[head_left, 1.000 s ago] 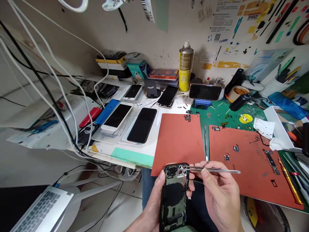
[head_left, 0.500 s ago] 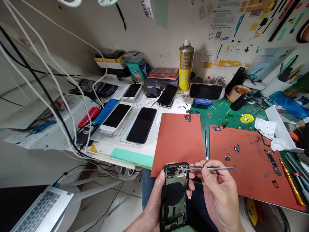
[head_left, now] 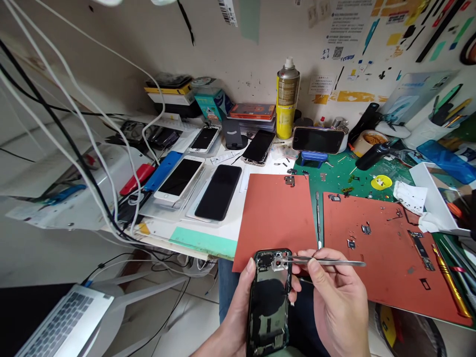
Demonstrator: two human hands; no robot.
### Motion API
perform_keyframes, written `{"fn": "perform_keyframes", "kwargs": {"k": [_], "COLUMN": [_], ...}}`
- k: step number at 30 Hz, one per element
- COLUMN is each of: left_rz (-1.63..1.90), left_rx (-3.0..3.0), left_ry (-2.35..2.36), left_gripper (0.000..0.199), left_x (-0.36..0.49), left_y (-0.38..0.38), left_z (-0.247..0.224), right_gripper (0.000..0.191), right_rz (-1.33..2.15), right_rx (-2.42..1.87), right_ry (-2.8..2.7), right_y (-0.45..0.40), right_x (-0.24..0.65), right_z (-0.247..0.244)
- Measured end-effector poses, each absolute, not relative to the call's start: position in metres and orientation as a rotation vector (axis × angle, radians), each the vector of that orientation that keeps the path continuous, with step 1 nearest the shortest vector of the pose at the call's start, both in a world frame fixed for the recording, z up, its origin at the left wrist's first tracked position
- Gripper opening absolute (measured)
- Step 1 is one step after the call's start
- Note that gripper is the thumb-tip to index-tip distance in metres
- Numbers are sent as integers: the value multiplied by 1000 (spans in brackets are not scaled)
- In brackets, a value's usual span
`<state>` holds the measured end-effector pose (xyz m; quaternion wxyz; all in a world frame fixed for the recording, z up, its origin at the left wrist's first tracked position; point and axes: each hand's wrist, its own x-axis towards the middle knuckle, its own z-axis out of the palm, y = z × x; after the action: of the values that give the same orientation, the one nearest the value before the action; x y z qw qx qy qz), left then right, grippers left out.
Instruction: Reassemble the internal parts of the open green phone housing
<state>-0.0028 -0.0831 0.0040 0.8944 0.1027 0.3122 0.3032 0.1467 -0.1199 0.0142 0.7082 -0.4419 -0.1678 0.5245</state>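
Note:
My left hand (head_left: pixel 241 302) is wrapped round an opened phone housing (head_left: pixel 269 302), thumb on its left edge and fingertips showing at its right. The housing's dark inside faces me. In my right hand (head_left: pixel 336 297) a pair of metal tweezers (head_left: pixel 327 261) is pinched between thumb and fingers. Its tips reach over the top right of the housing, at a small silvery bracket (head_left: pixel 278 262) by the camera openings. Whether the tips grip the bracket or only touch it, I cannot tell.
Beyond the housing lies an orange mat (head_left: pixel 277 213); a second orange mat (head_left: pixel 375 272) at right carries several small phone parts. Between them rests a thin metal pry tool (head_left: pixel 319 218). Several phones, including a black one (head_left: pixel 218 192), lie at left. A yellow spray can (head_left: pixel 285 106) stands behind.
The tweezer tips have shifted slightly left and down over the bracket area. My left hand and the housing stay almost in place.

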Motion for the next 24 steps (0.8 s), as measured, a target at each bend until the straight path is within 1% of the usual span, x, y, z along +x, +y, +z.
{"fn": "perform_keyframes", "kwargs": {"k": [3,5,8,10,12,14,20,24], "left_rz": [593,554,518,508,499,489,460,463], "left_rx": [171,135,72,50,47,38,17,0], "left_ry": [703,728,701,681,686,690,670,649], "left_gripper": [82,83,83,85,88,90,91,81], "left_x": [-4,-6,-6,-6,-5,-5,-5,-5], "left_y": [-84,-85,-85,-83,-82,-82,-82,-81], "left_z": [4,4,6,9,13,16,17,17], "right_gripper": [8,9,27,40,49,52,45,43], "right_rz": [1018,749,291,135,92,72,-18,-21], "right_rx": [-1046,-1150,-1324,-1336,-1277,-1244,-1238,-1199], "right_ry": [-463,-614,-933,-1111,-1234,-1305,-1420,-1470], "right_y": [-123,-130,-144,-151,-154,-154,-149,-146], "right_x": [141,135,126,123,123,125,129,135], "right_z": [14,12,6,1,-2,-4,-5,-11]}}
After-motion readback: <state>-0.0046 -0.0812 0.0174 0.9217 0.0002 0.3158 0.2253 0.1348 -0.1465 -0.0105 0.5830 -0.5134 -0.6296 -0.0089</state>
